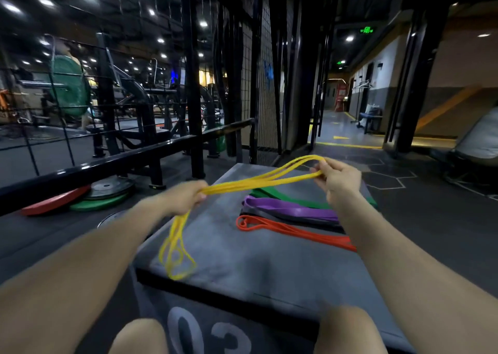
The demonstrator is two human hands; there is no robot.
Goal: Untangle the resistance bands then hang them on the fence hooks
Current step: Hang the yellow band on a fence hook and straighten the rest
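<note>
A large grey padded box surface [258, 256] is carrying a flat green rubber band [272, 193], a purple one [291, 208], a grey-black one [280, 217] and an orange one [293, 231], lying side by side. Above it, a thin yellow rubber band [258, 182] is stretching between both hands: the left hand [186, 198] is gripping it in a fist with loops dangling onto the surface, and the right hand [338, 177] is pinching its far loops.

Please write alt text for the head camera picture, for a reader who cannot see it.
Two bare hands hold a yellow resistance band above a grey padded box in a gym: the left hand grips its bunched strands, the right hand pinches the far loops. Green, purple and orange bands lie on the box.
</note>
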